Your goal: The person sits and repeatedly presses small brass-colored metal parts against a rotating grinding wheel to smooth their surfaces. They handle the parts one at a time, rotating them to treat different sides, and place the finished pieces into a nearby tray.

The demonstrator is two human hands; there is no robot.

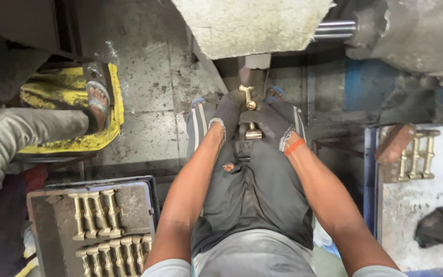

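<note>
While the person is sitting low over a stained concrete floor, both hands are closing together around one brass fitting, which is standing roughly upright between the knees, just below a large fibrous buffing wheel.

Left hand: wearing a dark knit glove, fingers wrapping the left side of the fitting. Right hand: wearing a matching glove with an orange band at the wrist, fingers curling around the fitting's right side and lower end. The fitting's T-shaped top is showing above the gloves, and its flanged base below them.

Wheel drive: a polished steel shaft is running from the wheel to a grey machine housing at the upper right.

Lower left: a dark tray is holding two rows of brass fittings, lying side by side.

Right: a white, scuffed worktop with a blue edge is carrying a short row of similar brass pieces, with a reddish-brown block lying partly over them and a dark rag lying nearer the front.

Left edge: another person's grey trouser leg and sandalled foot are resting on a worn yellow mat.

Surroundings are looking grimy and dim, with blue-painted metal showing beneath the machine.
</note>
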